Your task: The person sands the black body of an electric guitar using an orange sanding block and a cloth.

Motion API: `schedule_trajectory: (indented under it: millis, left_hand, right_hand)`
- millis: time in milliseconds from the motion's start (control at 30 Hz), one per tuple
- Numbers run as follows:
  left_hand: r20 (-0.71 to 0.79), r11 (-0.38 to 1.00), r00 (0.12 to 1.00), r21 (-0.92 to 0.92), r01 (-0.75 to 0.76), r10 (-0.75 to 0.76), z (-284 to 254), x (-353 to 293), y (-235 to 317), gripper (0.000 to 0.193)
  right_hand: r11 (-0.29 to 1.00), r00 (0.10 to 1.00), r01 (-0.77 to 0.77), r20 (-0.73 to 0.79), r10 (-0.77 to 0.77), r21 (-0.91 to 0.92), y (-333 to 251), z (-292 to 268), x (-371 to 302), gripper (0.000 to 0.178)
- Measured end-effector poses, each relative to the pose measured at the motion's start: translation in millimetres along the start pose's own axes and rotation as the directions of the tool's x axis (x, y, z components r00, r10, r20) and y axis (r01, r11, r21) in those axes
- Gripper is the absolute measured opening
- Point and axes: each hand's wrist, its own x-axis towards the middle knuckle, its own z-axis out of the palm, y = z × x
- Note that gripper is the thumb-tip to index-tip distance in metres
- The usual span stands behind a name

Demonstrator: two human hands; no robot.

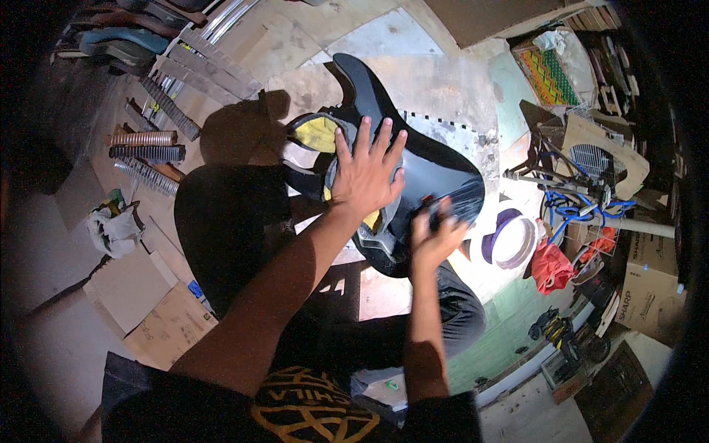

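A large glossy black curved piece (442, 168), shaped like a motorcycle seat, lies across the middle in front of me, its narrow horn pointing far left. Grey and yellow material (316, 134) shows along its left side, partly under my palm. My left hand (367, 176) presses flat on the piece with fingers spread, holding nothing. Lower on its right part is my right hand (439, 235), fingers curled and smeared by motion. Something small and dark with a reddish spot shows at those fingertips, too blurred to name.
To the right stand a round white tub with a purple rim (485, 245), a red bag (552, 267), blue cord (570, 214) and cardboard boxes (650, 301). At left lie cardboard sheets (131, 292), a whitish bag (114, 230) and several ridged strips (148, 153).
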Motion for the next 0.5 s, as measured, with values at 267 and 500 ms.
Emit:
schedule_trajectory:
  millis: [267,500]
  left_hand:
    - [0.017,1.000,1.000,0.010,-0.002,0.001,-0.2,1.5,0.5,0.070]
    - [0.003,1.000,1.000,0.011,-0.026,0.026,3.2,1.3,4.1,0.070]
  right_hand:
    - [0.998,0.999,-0.040,-0.003,0.040,0.055,-25.2,-8.2,-29.0,0.042]
    - [0.945,0.962,-0.274,-0.049,0.269,-0.181,39.7,10.3,50.2,0.036]
